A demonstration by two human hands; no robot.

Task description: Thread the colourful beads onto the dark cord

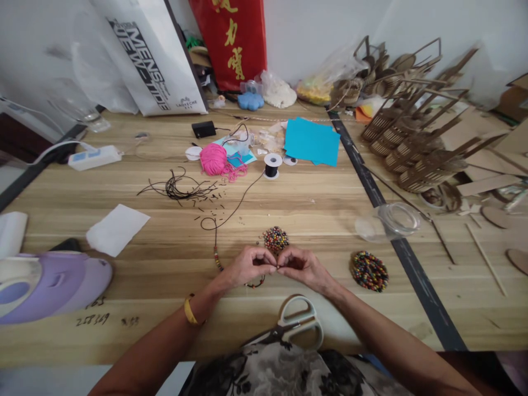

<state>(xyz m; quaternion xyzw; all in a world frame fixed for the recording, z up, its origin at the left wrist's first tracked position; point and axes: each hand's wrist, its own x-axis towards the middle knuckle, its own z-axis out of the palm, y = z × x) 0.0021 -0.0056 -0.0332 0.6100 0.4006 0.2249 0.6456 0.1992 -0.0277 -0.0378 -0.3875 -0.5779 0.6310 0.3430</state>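
Head view shows the beaded cord (216,257) with its threaded part at 9 o'clock of the hands: thin black line, small beads of red, yellow, white and dark colour. It passes out of sight by the left hand (248,266), and a beaded curve shows again under the fingers. From the loop at 10 o'clock, the cord runs to the spool (271,165) at 12 o'clock.

Left hand and right hand (304,267) are both nearly closed, thumb and forefinger pinched upon one small dark piece (278,267), too small to name.

Loose beads (276,238) lie just beyond, at 12 o'clock. Scissors (293,324) are near at 6 o'clock, towards the table edge. Bare wood lies at 3 o'clock, until the bead coil (370,271).
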